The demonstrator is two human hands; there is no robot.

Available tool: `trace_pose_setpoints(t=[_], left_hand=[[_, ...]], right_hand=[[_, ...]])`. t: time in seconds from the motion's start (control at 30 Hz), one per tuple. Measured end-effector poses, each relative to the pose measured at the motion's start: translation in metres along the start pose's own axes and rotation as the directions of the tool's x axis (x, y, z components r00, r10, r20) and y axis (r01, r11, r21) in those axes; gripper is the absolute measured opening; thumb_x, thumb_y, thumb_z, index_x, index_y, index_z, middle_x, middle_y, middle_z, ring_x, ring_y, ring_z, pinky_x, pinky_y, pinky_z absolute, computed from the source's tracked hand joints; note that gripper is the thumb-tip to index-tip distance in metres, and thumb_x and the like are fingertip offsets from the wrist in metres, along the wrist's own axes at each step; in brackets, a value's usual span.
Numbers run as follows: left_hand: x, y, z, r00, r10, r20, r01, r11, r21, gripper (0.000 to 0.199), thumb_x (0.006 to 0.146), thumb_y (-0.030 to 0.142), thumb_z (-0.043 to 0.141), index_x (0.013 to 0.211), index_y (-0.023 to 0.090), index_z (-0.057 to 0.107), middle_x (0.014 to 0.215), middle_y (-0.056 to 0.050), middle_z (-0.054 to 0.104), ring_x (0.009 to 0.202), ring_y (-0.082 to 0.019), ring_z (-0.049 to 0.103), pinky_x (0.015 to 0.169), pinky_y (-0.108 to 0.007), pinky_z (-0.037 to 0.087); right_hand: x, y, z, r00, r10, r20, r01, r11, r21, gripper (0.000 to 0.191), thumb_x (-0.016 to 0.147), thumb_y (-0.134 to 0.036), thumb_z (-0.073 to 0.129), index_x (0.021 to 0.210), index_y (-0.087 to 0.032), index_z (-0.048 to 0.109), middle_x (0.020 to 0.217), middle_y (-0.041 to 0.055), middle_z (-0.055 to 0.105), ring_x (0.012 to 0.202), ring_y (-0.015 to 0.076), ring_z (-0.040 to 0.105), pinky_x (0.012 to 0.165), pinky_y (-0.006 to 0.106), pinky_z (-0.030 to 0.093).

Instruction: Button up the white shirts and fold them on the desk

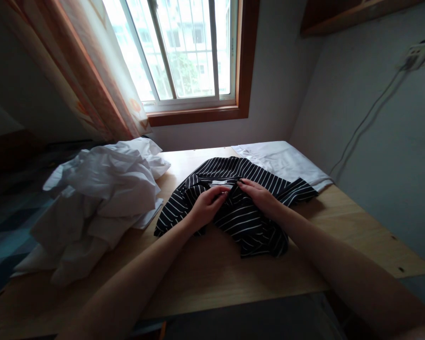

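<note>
A black shirt with white stripes (244, 224) lies spread and rumpled on the wooden table (198, 283). Its collar opening, with a pale label inside, faces up near the middle. My left hand (208, 204) pinches the collar's edge on the left side, thumb and fingers together. Close beside it, my right hand (258, 193) grips the collar on the right, its fingertips partly hidden in the dark cloth. One striped sleeve reaches out to the right past my right wrist.
A loose heap of white cloth (106, 189) covers the table's left side. Flat white fabric (286, 160) lies at the back right. Behind are a window (184, 56) and an orange patterned curtain (102, 80); a cable (361, 123) hangs along the right wall.
</note>
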State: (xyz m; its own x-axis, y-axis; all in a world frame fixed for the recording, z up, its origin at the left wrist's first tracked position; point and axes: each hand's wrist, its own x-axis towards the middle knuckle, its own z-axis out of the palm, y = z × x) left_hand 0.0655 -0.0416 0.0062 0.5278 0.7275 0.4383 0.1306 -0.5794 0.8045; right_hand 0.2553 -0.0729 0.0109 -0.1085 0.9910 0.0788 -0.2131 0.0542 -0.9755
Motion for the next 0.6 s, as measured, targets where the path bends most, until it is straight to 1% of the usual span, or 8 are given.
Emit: trace_pose_setpoints(t=[0.1, 0.2, 0.33, 0.4, 0.47, 0.53, 0.57, 0.6], left_hand=[[0.0, -0.002, -0.001, 1.0, 0.028, 0.006, -0.027, 0.999, -0.02, 0.022, 0.091, 0.03, 0.057, 0.105, 0.017, 0.069, 0.107, -0.008, 0.073, 0.099, -0.02, 0.066, 0.093, -0.035, 0.052], [0.0, -0.003, -0.001, 0.998, 0.064, -0.004, -0.064, 0.998, 0.001, 0.023, 0.091, 0.029, 0.057, 0.108, 0.018, 0.068, 0.108, -0.008, 0.073, 0.101, -0.02, 0.067, 0.094, -0.034, 0.053], [0.0, -0.003, -0.001, 0.994, 0.105, -0.031, -0.102, 0.991, 0.085, 0.022, 0.091, 0.029, 0.058, 0.108, 0.02, 0.069, 0.109, -0.006, 0.074, 0.1, -0.019, 0.068, 0.093, -0.033, 0.054], [0.0, -0.001, 0.0, 0.993, 0.111, -0.045, -0.104, 0.986, 0.127, 0.021, 0.09, 0.029, 0.06, 0.107, 0.02, 0.069, 0.108, -0.006, 0.074, 0.099, -0.019, 0.069, 0.092, -0.033, 0.054], [-0.001, -0.001, 0.0, 0.992, 0.113, -0.064, -0.101, 0.982, 0.158, 0.021, 0.089, 0.03, 0.062, 0.105, 0.02, 0.07, 0.106, -0.005, 0.075, 0.097, -0.019, 0.069, 0.091, -0.033, 0.055], [-0.002, -0.001, 0.0, 0.989, 0.112, -0.093, -0.093, 0.977, 0.189, 0.02, 0.088, 0.031, 0.064, 0.104, 0.02, 0.07, 0.103, -0.004, 0.075, 0.094, -0.018, 0.07, 0.088, -0.032, 0.055], [-0.003, -0.002, 0.0, 0.988, 0.108, -0.108, -0.083, 0.974, 0.211, 0.019, 0.088, 0.032, 0.065, 0.102, 0.021, 0.071, 0.101, -0.004, 0.076, 0.091, -0.018, 0.07, 0.086, -0.031, 0.055], [-0.003, -0.003, 0.0, 0.988, 0.097, -0.12, -0.066, 0.969, 0.237, 0.019, 0.087, 0.034, 0.066, 0.099, 0.021, 0.071, 0.097, -0.003, 0.076, 0.086, -0.018, 0.07, 0.082, -0.03, 0.056]], right_hand=[[0.001, 0.001, -0.001, 1.0, -0.002, -0.027, 0.002, 1.0, 0.011, 0.026, 0.071, -0.048, 0.074, 0.08, -0.024, 0.067, 0.077, 0.0013, 0.067, 0.072, 0.0173, 0.06, 0.063, 0.029, 0.05], [0.002, 0.002, -0.002, 1.0, 0.01, -0.026, -0.009, 0.999, 0.04, 0.027, 0.07, -0.049, 0.075, 0.081, -0.025, 0.067, 0.079, 0.0019, 0.068, 0.072, 0.0176, 0.06, 0.063, 0.029, 0.051], [0.003, 0.002, -0.002, 0.999, 0.031, 0.028, -0.032, 0.998, 0.049, 0.031, 0.073, -0.05, 0.072, 0.085, -0.023, 0.067, 0.08, 0.0019, 0.068, 0.073, 0.0167, 0.061, 0.065, 0.029, 0.051], [0.004, 0.001, -0.004, 0.998, 0.01, 0.057, -0.011, 1.0, 0.015, 0.031, 0.074, -0.051, 0.071, 0.085, -0.022, 0.067, 0.081, 0.0021, 0.068, 0.075, 0.0167, 0.061, 0.067, 0.029, 0.05], [0.005, 0.0, -0.006, 0.995, -0.044, 0.092, 0.049, 0.997, -0.057, 0.029, 0.078, -0.05, 0.068, 0.085, -0.022, 0.068, 0.083, 0.0028, 0.069, 0.076, 0.0171, 0.061, 0.069, 0.03, 0.05], [0.006, -0.001, -0.009, 0.983, -0.122, 0.139, 0.147, 0.971, -0.19, 0.025, 0.083, -0.047, 0.063, 0.085, -0.022, 0.068, 0.084, 0.0033, 0.068, 0.077, 0.0176, 0.06, 0.071, 0.032, 0.048], [0.006, -0.001, -0.011, 0.972, -0.168, 0.163, 0.209, 0.936, -0.284, 0.023, 0.086, -0.044, 0.06, 0.084, -0.022, 0.067, 0.084, 0.0033, 0.068, 0.076, 0.0176, 0.059, 0.071, 0.033, 0.047], [0.006, -0.002, -0.013, 0.959, -0.214, 0.186, 0.272, 0.879, -0.391, 0.022, 0.087, -0.041, 0.057, 0.082, -0.022, 0.067, 0.082, 0.0031, 0.067, 0.075, 0.0174, 0.058, 0.071, 0.033, 0.046]])
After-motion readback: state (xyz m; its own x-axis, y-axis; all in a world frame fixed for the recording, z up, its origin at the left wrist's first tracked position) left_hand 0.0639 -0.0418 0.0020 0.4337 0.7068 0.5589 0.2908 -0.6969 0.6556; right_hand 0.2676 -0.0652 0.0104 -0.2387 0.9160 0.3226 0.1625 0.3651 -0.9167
